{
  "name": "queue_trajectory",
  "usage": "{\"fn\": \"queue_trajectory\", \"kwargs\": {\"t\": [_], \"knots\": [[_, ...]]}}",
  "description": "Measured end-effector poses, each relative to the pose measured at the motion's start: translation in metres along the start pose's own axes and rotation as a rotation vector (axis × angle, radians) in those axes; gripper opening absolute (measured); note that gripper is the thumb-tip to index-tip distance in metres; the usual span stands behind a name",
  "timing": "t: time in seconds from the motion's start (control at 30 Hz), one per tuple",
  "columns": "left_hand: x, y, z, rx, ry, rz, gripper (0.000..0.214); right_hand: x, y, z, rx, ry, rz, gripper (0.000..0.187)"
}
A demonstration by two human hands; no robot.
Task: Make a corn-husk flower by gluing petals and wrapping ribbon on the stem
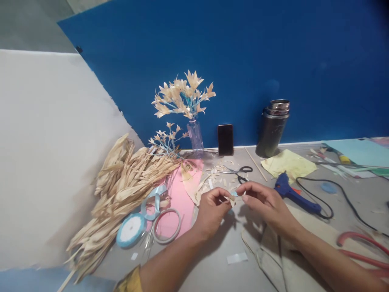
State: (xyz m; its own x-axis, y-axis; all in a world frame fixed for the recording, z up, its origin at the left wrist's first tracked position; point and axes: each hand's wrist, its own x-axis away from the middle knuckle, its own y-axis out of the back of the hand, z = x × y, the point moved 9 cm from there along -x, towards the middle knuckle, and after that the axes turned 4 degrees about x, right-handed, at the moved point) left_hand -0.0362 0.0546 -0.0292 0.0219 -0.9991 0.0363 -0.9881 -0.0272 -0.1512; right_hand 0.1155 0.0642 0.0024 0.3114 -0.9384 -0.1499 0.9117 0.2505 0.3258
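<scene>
My left hand [212,211] pinches a small pale piece of corn husk [232,201] between thumb and forefinger, above the middle of the table. Just to its right, my right hand [266,205] has its thumb and forefinger drawn together; anything between them is too small to name. A gap separates the two sets of fingertips. Behind them lie black-handled scissors [240,173] among husk scraps. The blue glue gun [296,194] rests on its side beyond my right hand.
Dried corn husks [130,182] are heaped at the left, beside a blue ribbon spool [131,230] and a tape roll [167,227]. A clear bottle [195,138] holds husk flowers [185,95]. A phone [225,140] and a dark flask [272,129] stand against the blue board. Red-handled pliers [364,251] lie right.
</scene>
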Motion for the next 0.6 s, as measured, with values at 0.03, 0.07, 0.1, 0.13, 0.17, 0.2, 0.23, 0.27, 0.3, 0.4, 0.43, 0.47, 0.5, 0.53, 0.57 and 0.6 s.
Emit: {"fn": "queue_trajectory", "kwargs": {"t": [0.03,0.07,0.1,0.13,0.17,0.2,0.23,0.27,0.3,0.4,0.43,0.47,0.5,0.53,0.57,0.6], "knots": [[0.000,0.000,-0.001,-0.033,-0.020,0.000,0.007,-0.001,0.001,0.003,0.041,0.028,0.001,0.020],[0.001,0.000,-0.003,-0.064,-0.038,0.003,0.006,-0.002,0.001,0.007,0.074,0.057,0.002,0.018],[0.001,-0.001,-0.004,-0.087,-0.052,0.006,0.003,-0.002,0.000,0.011,0.097,0.080,0.006,0.016],[0.002,-0.002,-0.004,-0.101,-0.060,0.010,0.002,-0.003,0.000,0.013,0.111,0.095,0.009,0.015],[0.002,-0.002,-0.004,-0.104,-0.060,0.015,0.002,-0.003,-0.001,0.015,0.118,0.101,0.013,0.016],[0.002,-0.003,-0.003,-0.095,-0.049,0.022,0.002,-0.003,-0.001,0.016,0.120,0.100,0.012,0.017],[0.003,-0.004,-0.001,-0.076,-0.029,0.033,0.002,-0.003,-0.002,0.016,0.120,0.095,0.008,0.018],[0.003,-0.006,0.002,-0.048,-0.001,0.048,0.002,-0.003,-0.002,0.015,0.120,0.085,0.001,0.018],[0.003,-0.008,0.004,-0.016,0.028,0.064,0.003,-0.003,-0.002,0.014,0.116,0.070,-0.009,0.017],[0.003,-0.010,0.003,0.032,0.045,0.086,0.003,-0.002,-0.005,0.004,0.055,-0.017,-0.021,0.017],[0.003,-0.009,0.001,0.028,0.025,0.081,0.003,-0.001,-0.006,0.000,0.029,-0.053,-0.024,0.018],[0.002,-0.009,-0.002,0.019,0.003,0.075,0.003,-0.001,-0.008,-0.004,0.006,-0.085,-0.030,0.018],[0.002,-0.008,-0.004,0.011,-0.016,0.067,0.003,0.000,-0.010,-0.007,-0.010,-0.112,-0.036,0.018],[0.002,-0.008,-0.005,0.004,-0.026,0.063,0.003,0.000,-0.011,-0.009,-0.022,-0.132,-0.045,0.019],[0.001,-0.007,-0.005,0.001,-0.028,0.060,0.004,0.000,-0.011,-0.009,-0.030,-0.143,-0.054,0.019],[0.001,-0.007,-0.005,-0.001,-0.028,0.055,0.004,0.000,-0.011,-0.010,-0.036,-0.149,-0.065,0.019]]}}
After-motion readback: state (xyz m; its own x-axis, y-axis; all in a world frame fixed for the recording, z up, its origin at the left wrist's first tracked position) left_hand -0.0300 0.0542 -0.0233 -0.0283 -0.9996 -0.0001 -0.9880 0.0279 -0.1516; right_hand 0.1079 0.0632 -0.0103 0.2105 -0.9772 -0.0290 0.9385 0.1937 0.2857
